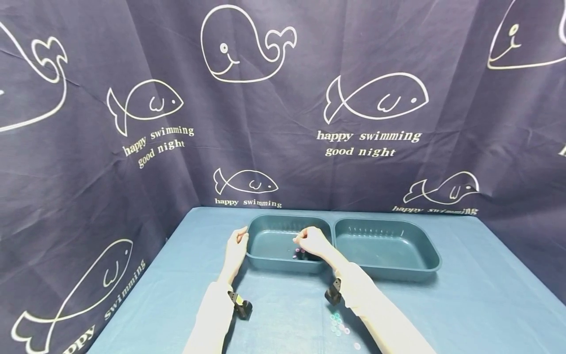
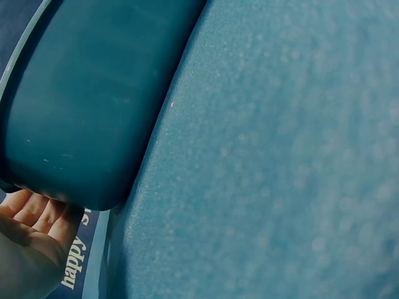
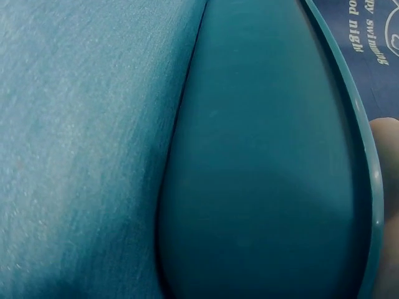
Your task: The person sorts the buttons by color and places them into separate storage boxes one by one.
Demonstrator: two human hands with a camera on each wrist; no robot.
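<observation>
Fingers of left hand (image 1: 236,247) rest against end of left tray (image 1: 270,244); right hand (image 1: 313,241) curls above small pink bits (image 1: 297,250) inside, hold unclear.

Dark navy-purple cloth (image 1: 305,172) hangs in soft folds ahead of me and wraps round both sides. White outlines of whales (image 1: 240,46) and fish (image 1: 384,97) cover it, with lettering (image 1: 369,136) reading "happy swimming good night". Below stands a bench (image 1: 283,319) with a light blue top, brightly lit.
</observation>
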